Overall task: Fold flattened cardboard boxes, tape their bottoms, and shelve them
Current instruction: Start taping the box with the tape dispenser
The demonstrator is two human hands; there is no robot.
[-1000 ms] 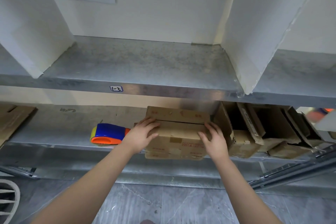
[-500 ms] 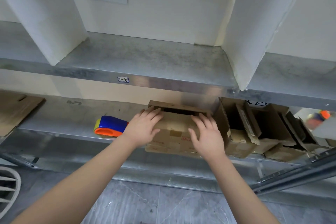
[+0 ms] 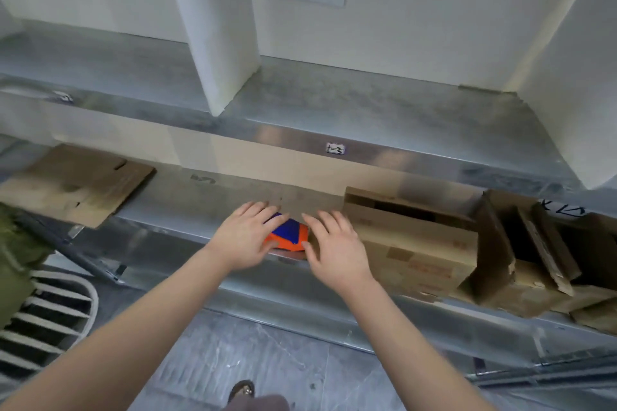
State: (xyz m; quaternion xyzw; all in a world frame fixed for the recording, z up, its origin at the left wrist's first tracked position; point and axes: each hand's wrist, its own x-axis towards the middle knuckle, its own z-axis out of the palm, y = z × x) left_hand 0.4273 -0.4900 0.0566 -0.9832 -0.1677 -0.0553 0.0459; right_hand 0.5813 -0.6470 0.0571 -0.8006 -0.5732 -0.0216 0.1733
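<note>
- Left hand (image 3: 245, 240): palm down, fingers straight, gripping nothing, over the left end of the tape dispenser (image 3: 288, 233).
- Right hand (image 3: 334, 248): palm down, fingers spread, gripping nothing, at the tape dispenser's right end.
- Box (image 3: 410, 243): folded, on the shelf (image 3: 200, 207), just right of the tape dispenser.

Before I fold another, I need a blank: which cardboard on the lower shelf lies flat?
The flattened cardboard at far left; the boxes on the right are folded up.

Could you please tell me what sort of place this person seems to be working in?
Probably a storeroom or packing area: metal shelving with a handwritten bay label, folded cardboard boxes lined up on the lower shelf, and a tape dispenser beside them.
</note>
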